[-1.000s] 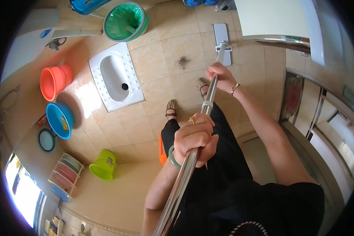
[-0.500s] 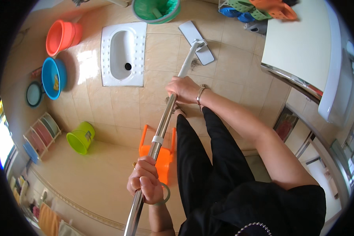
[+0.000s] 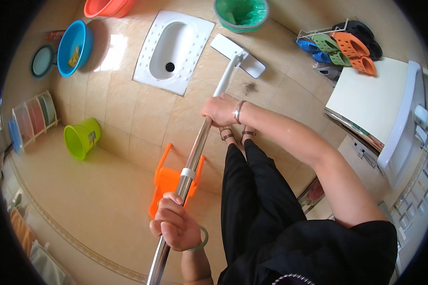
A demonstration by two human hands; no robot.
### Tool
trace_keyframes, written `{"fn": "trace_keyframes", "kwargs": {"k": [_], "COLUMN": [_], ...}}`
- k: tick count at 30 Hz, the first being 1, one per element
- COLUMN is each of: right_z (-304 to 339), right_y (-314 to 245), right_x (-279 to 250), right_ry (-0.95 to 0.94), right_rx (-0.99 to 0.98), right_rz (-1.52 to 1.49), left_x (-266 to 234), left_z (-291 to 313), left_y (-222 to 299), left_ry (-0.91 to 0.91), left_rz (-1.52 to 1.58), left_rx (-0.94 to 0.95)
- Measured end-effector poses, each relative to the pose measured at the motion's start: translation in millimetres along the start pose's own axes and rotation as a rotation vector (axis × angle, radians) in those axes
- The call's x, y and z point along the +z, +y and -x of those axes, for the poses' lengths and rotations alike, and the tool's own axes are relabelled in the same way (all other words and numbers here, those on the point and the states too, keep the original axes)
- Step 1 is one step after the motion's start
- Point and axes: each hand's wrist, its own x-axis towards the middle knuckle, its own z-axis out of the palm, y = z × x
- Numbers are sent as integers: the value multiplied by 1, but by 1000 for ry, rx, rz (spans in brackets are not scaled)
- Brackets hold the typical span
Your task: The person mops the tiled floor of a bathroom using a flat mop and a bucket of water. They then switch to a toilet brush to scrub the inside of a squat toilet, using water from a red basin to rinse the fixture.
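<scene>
A flat mop with a long metal handle (image 3: pixel 198 146) runs diagonally across the middle of the view. My right hand (image 3: pixel 218 110) is wrapped round the handle's upper part, where white plastic begins. Lower down, my left hand (image 3: pixel 176 223) grips the same handle, fingers curled round it. The white rectangular mop head (image 3: pixel 248 63) lies on the tiled floor, close to the squat toilet's right edge. Beside the mop head, on the near side, sits a small dark clump of debris (image 3: pixel 250 88), probably hair. My feet in strapped sandals (image 3: pixel 227 133) stand just below my right hand.
A white squat toilet (image 3: pixel 176 52) is set in the floor. Around it stand a green-lined bin (image 3: pixel 242 23), a blue basin (image 3: pixel 84 49), a lime bucket (image 3: pixel 82 137) and an orange stool (image 3: pixel 165 180). A shoe rack with clogs (image 3: pixel 351 45) and a white cabinet (image 3: pixel 366 90) stand at right.
My view has turned, so the room appears rotated. The mop head has moved off the debris, which now shows fully on the floor. Both hands keep their hold on the handle.
</scene>
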Motion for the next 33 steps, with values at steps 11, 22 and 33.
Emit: {"fn": "trace_keyframes", "kwargs": {"k": [11, 22, 33], "right_z": [-90, -59, 54], "right_y": [17, -19, 23], "right_x": [27, 109, 120], "right_ry": [663, 775, 434], "right_rx": [-158, -315, -475], "right_rz": [-79, -334, -259], "left_x": [-12, -13, 53], "left_z": [-36, 25, 107], "left_y": [-60, -9, 22], "left_ry": [105, 317, 60], "left_rz": [-127, -313, -311], "left_rx": [54, -172, -42]}}
